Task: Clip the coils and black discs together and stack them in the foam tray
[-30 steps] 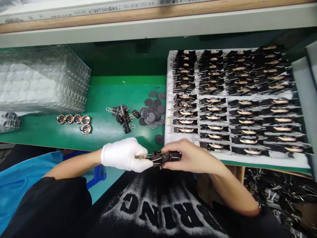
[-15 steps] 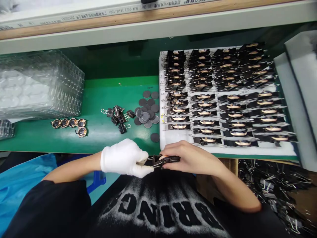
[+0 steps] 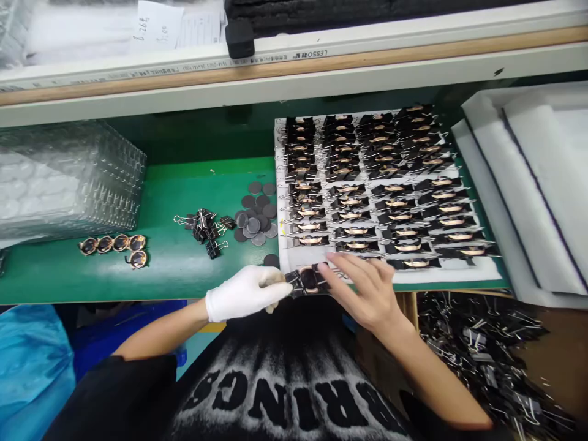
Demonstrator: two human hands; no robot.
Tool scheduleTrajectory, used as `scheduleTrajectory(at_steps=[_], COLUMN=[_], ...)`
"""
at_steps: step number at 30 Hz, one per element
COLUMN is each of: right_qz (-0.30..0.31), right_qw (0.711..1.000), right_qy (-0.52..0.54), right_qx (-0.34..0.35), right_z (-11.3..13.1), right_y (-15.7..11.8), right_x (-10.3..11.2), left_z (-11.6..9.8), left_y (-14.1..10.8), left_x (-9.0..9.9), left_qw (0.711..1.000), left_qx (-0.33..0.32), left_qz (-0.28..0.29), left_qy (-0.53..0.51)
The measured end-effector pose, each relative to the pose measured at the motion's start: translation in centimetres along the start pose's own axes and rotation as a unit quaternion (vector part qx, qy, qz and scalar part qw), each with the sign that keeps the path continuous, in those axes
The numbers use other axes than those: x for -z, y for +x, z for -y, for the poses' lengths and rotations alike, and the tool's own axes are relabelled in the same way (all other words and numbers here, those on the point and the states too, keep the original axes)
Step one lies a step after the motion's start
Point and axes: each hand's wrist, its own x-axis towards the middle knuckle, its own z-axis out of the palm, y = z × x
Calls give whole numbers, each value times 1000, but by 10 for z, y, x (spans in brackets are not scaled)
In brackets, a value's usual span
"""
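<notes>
My left hand [image 3: 248, 293], in a white glove, pinches the left end of a clamped watch case [image 3: 309, 278] at the table's front edge. The round piece has a gold-coloured rim and a dark disc face, with black binder clips [image 3: 294, 283] at its two sides. My bare right hand [image 3: 367, 291] has its fingers stretched out beside the right-hand clip; whether the fingertips touch it I cannot tell. Behind it, a white foam board [image 3: 312, 252] bears rows of similar clamped cases [image 3: 357, 246].
Loose binder clips [image 3: 214, 247] and dark discs [image 3: 252, 225] lie left of the board. Several gold-rimmed watch cases [image 3: 138, 259] sit farther left, before stacked clear trays [image 3: 68, 184]. White foam sheets [image 3: 542, 184] lean at right, above a box of many clips [image 3: 487, 361]. A shelf edge [image 3: 275, 89] crosses overhead.
The clamped watch case has turned so its dark face shows upward. My right hand has loosened its grip and spread its fingers. The camera view has shifted.
</notes>
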Motion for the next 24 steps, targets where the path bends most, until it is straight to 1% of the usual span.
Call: scheduleTrajectory(at_steps=[1,3,5,6,8,10,11,13,16,21,23,24], right_qz=[-17,-16,-2,-1,-13,-30,-37,-42,-54,-54,-50,-48], right_qw=[999,996,995,994,993,991,990,987,985,986,986,986], right_qy=[-35,-70,-78,-82,-85,-89,-94,-108,-114,-80,-74,-76], right_qx=[-16,-47,-66,-72,-82,-94,-99,-110,-119,-139,-141,-139], right_z=[-2,-5,-6,-6,-5,-4,-3,-3,-5,-8,-8,-9], right_y=[-6,-15,-22,-24,-26,-25,-25,-23,-22,-19,-17,-16], right_x=[2,5,6,6,3,-1,-4,-10,-18,-23,-23,-22], left_z=[1,2,2,3,3,5,6,10,17,24,25,26], left_y=[1,3,5,6,11,17,20,26,34,42,44,45], left_x=[0,2,3,4,4,2,1,-1,-3,-6,-7,-8], left_qw=[999,992,966,945,890,835,814,786,761,701,690,690], left_qx=[2,-4,-22,-36,-66,-87,-93,-103,-128,-185,-199,-206], left_qz=[-20,-62,-112,-137,-174,-194,-199,-209,-237,-287,-308,-318], left_qy=[26,113,232,295,416,507,539,573,591,626,625,616])
